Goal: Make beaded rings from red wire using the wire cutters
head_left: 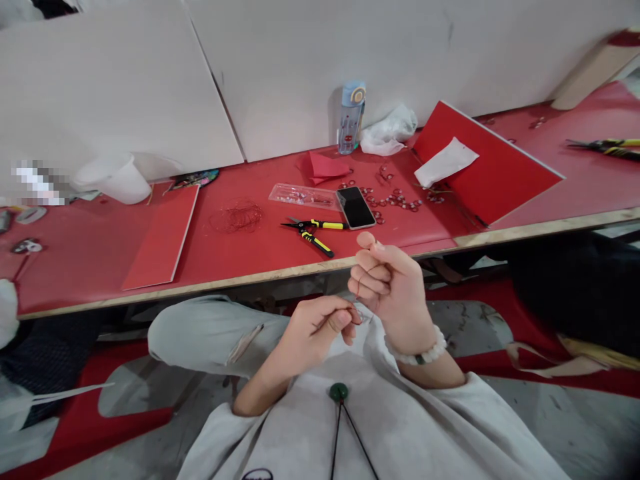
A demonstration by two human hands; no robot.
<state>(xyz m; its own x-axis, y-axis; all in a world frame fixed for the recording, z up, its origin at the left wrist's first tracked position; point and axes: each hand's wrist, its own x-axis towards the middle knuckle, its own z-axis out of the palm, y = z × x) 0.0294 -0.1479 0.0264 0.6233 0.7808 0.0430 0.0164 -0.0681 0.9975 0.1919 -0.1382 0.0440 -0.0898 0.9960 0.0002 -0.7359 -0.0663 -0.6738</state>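
Observation:
My left hand [320,327] is held over my lap with thumb and fingers pinched on a thin wire [361,316] that is hard to make out. My right hand [387,280], with a white bead bracelet [417,350] at the wrist, is curled into a fist just above and to the right of it, fingers closed near the same wire. Both hands sit in front of the red table's edge [300,270]. On the table beyond them lie yellow-handled pliers [313,233], a black phone [355,207] and a coil of red wire [237,217].
A clear plastic tray [300,195], small red rings [395,198], a water bottle [351,119], a white plastic bag [387,133], red boards [163,237] and a tilted red panel [483,163] lie on the table. More pliers [607,147] sit far right. White wall panels stand behind.

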